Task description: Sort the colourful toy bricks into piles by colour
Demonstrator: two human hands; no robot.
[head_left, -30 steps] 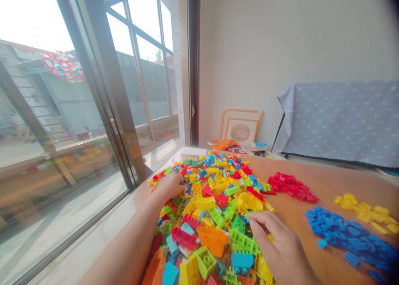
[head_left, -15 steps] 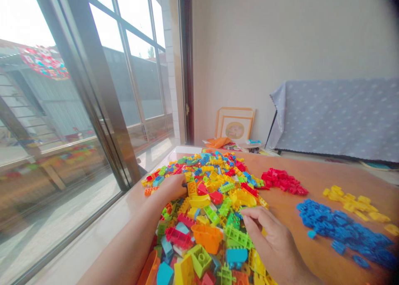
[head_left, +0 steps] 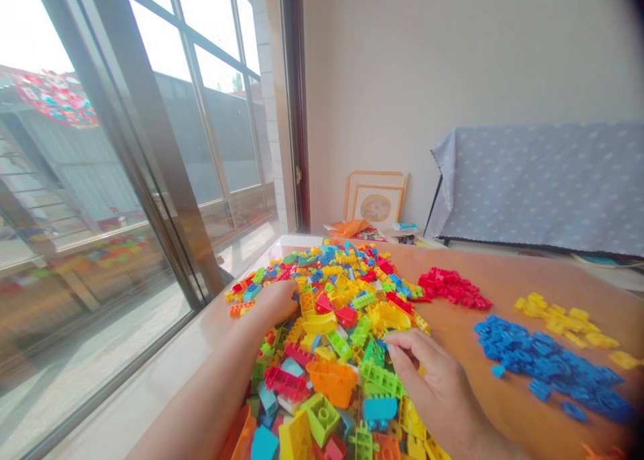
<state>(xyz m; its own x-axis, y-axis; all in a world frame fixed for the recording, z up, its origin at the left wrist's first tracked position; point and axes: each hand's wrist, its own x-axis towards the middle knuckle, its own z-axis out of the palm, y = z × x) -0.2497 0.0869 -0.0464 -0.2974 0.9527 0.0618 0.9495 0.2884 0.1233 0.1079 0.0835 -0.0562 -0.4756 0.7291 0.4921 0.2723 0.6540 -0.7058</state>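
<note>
A large mixed heap of coloured toy building bricks (head_left: 335, 306) spreads in front of me. My left hand (head_left: 282, 301) reaches into its left side with fingers curled down around a small dark blue toy brick (head_left: 296, 298), mostly hidden by the hand. Over the heap's right edge, my right hand (head_left: 433, 373) has thumb and forefinger close together. A speck of blue shows by its fingertips, too small to name. Near that hand lie a green brick (head_left: 381, 378), a yellow curved piece (head_left: 390, 316) and a teal brick (head_left: 380, 412).
Sorted piles lie to the right on the brown table (head_left: 447, 330): red bricks (head_left: 453, 288), blue bricks (head_left: 548, 363) and yellow bricks (head_left: 566, 320). A glass window (head_left: 216, 111) flanks the left side. Behind stand picture frames (head_left: 377, 198) and a cloth-covered object (head_left: 543, 185).
The whole view has shifted slightly, with things now a little further left. Both hands keep nearly the same places over the heap. An orange piece now shows at the lower right corner.
</note>
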